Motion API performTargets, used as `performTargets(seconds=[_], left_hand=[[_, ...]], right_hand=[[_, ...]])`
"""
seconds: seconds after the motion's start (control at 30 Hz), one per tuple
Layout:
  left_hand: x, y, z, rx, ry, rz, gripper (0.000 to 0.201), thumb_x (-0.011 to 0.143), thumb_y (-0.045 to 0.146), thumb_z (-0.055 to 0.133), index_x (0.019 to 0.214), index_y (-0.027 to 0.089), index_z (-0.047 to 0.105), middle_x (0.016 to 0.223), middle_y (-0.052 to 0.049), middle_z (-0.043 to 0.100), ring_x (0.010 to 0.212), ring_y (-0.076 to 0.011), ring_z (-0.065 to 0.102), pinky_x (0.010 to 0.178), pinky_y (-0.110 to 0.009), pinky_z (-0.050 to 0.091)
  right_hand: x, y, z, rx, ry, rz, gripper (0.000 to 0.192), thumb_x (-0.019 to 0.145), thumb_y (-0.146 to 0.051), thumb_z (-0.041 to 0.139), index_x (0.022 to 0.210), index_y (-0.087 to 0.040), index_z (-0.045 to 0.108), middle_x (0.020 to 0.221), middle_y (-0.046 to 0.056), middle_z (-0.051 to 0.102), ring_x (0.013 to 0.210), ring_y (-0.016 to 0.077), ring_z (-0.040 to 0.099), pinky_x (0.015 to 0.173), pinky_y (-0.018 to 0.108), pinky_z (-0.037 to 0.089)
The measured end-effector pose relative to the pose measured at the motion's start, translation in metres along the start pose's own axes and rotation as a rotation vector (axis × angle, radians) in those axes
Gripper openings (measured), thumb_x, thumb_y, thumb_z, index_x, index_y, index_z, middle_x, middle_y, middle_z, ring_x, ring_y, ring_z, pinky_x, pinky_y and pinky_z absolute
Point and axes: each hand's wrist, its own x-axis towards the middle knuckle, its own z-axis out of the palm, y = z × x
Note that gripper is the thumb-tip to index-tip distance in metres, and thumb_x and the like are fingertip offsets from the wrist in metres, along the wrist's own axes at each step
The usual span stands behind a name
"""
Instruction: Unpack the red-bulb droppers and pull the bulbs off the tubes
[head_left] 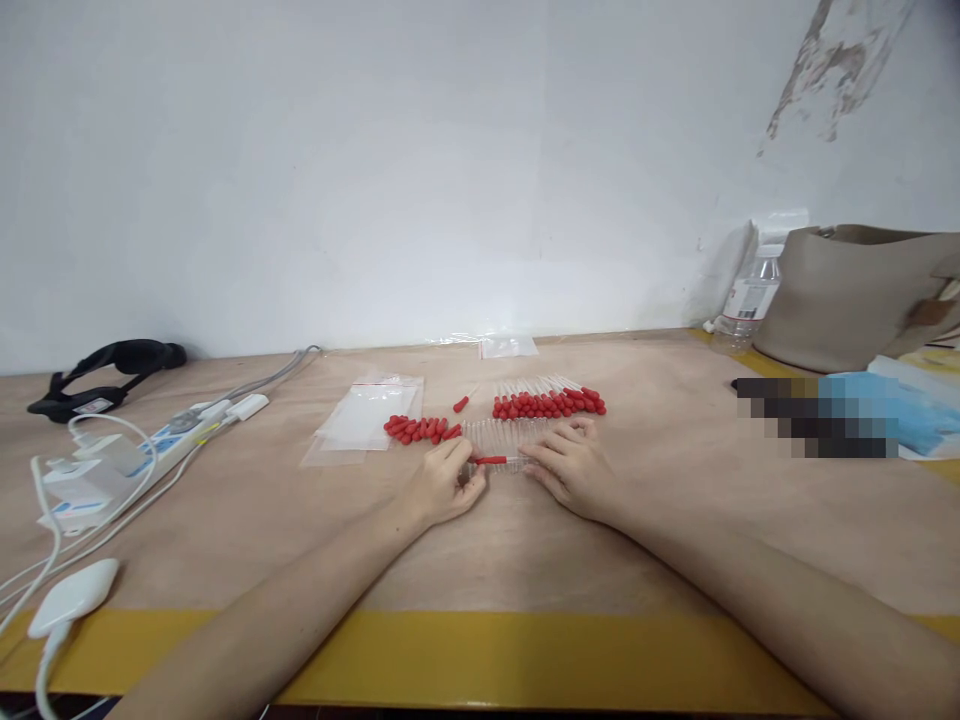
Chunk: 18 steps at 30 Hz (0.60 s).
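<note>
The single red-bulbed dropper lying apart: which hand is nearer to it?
Left. The left hand is close in front of the lone dropper, slightly to its left; the right hand is farther off, in front and to its right.

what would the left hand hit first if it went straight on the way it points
Apart from the red bulb in its grip, the left hand would probably meet the row of clear tubes first, though depth is unclear.

A slim red bulb (493, 460) is held sideways, apparently fitted onto a clear tube (514, 459), near more clear tubes (506, 436).
</note>
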Motion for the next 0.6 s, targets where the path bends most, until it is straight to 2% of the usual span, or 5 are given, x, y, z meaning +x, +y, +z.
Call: performTargets(seconds=[0.2,0.33,0.6], left_hand=[[0.009,0.01,-0.001,0.045,-0.039,0.096,0.027,0.078,0.03,0.052,0.102,0.018,0.052,0.098,-0.007,0.058,0.091,-0.0189,0.051,0.082,-0.034,0.038],[0.012,0.014,-0.001,0.1,-0.125,0.154,0.016,0.084,0.029,0.046,0.088,0.019,0.057,0.087,-0.004,0.061,0.085,-0.0169,0.05,0.079,-0.033,0.035],[0.017,0.02,-0.01,0.179,-0.281,0.191,0.026,0.088,0.028,0.034,0.078,0.017,0.055,0.078,-0.004,0.057,0.083,-0.0174,0.047,0.082,-0.036,0.031]], right_hand=[[0.002,-0.007,0.004,0.089,-0.011,0.03,0.026,0.088,-0.025,0.036,0.082,-0.019,0.061,0.073,0.002,0.06,0.073,0.0134,0.047,0.076,0.032,0.023],[0.003,-0.012,0.005,0.189,-0.055,0.039,0.029,0.088,-0.028,0.035,0.075,-0.017,0.06,0.068,0.001,0.059,0.068,0.0112,0.046,0.072,0.03,0.023],[-0.001,-0.008,0.003,0.159,-0.01,-0.061,0.031,0.088,-0.03,0.036,0.074,-0.019,0.062,0.059,0.0,0.056,0.063,0.0107,0.044,0.071,0.031,0.022]])
